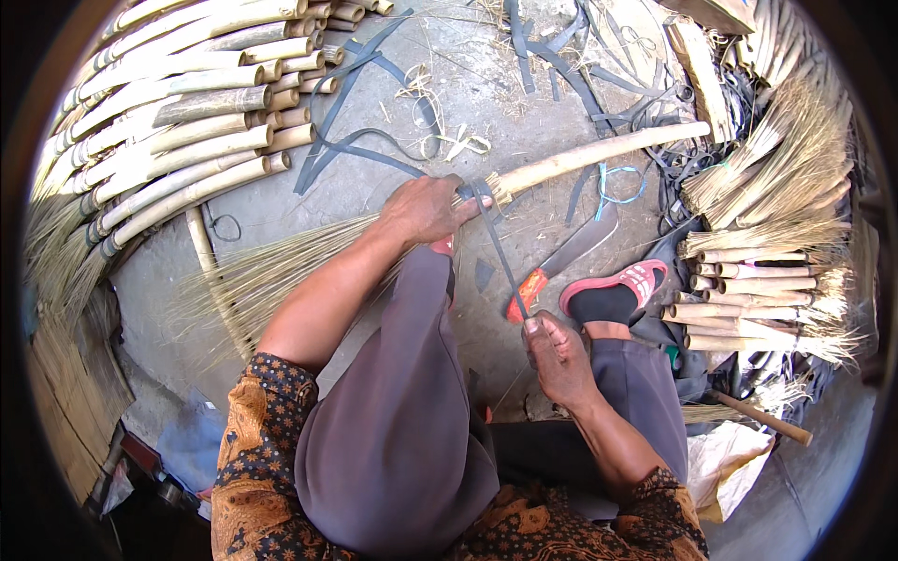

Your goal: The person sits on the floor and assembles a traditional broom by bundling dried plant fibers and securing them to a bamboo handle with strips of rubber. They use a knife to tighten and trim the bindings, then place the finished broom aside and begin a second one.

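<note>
A broom with a pale wooden handle [608,154] and thin straw bristles [290,266] lies across in front of my knees. My left hand [423,208] is closed round it where the bristles meet the handle. A dark rubber strip [499,248] wraps that joint and runs down taut to my right hand [559,358], which is closed in a pinch on its end. Between the broom and my right foot rests a knife [582,245] with an orange-red handle [528,294].
Bound brooms with bamboo handles [215,136] are stacked at the far left. Loose rubber strips [374,70] litter the concrete floor. At the right lie straw bundles [772,154] and short-handled brooms [748,313]. A pink sandal [622,285] is on my right foot.
</note>
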Available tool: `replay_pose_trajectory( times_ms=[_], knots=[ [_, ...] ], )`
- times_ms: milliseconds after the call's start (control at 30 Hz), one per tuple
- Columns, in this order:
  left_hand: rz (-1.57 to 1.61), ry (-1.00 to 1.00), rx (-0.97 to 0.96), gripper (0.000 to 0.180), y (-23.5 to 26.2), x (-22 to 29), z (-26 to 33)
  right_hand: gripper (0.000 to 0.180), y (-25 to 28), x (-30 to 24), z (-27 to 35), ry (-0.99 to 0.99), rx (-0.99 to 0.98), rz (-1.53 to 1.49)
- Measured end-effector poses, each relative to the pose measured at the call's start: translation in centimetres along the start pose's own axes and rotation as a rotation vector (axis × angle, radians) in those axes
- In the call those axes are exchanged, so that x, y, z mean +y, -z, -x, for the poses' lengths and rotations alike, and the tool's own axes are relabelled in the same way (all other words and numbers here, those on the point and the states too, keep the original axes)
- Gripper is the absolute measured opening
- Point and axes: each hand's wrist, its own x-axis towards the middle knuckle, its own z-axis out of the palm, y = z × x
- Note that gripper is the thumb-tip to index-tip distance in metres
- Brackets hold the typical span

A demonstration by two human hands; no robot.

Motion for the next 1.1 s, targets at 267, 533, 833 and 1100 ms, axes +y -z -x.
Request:
replay_pose_trajectory(
  times_ms=[267, 533, 833, 1100],
  knots=[
    [0.68, -0.192, -0.531, 0.053, 1.2, 0.5, 1.5, 0.016, 3.8, 5.8, -13.0, 0.459, 0.065, 0.459],
    [0.549, -0.067, -0.307, 0.067, -0.7, -0.3, -0.6, 0.03, 4.7, -1.2, -15.8, 0.196, -0.165, 0.952],
    [0.189, 0.013, -0.062, 0.067, -2.1, 1.9, 0.5, 0.028, 3.8, -7.0, -19.9, 0.609, -0.004, 1.173],
    [0.141, 0.016, -0.052, 0.068, -2.6, 1.6, 0.3, 0.014, 3.4, -7.0, -21.8, 0.671, -0.11, 1.413]
  ],
)
